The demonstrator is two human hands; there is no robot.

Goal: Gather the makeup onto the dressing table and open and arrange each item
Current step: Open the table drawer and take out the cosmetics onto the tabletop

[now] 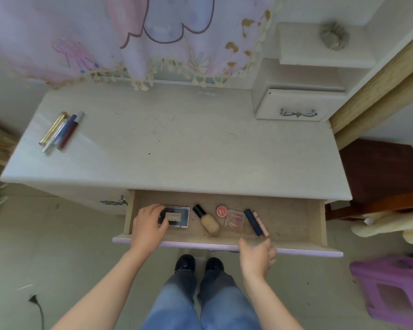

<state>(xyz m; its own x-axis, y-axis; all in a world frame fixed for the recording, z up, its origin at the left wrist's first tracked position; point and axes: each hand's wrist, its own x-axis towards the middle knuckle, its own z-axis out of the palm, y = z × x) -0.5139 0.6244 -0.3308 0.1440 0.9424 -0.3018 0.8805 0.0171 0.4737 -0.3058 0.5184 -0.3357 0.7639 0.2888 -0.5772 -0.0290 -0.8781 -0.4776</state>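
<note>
The drawer under the dressing table stands pulled out. Inside lie a dark palette, a foundation bottle with a black cap, a small round red pot, a pink square palette, and a dark blue tube beside a pink stick. My left hand rests on the dark palette's left end, fingers curled over its edge. Just in front of the drawer's lilac front hovers my right hand, fingers apart and holding nothing. Several slim tubes lie on the tabletop's left.
A small closed drawer unit with a bow handle sits at the table's back right. A tasselled pink cloth hangs over the back. A purple stool and a brown wooden chair stand to the right. My feet are below the drawer.
</note>
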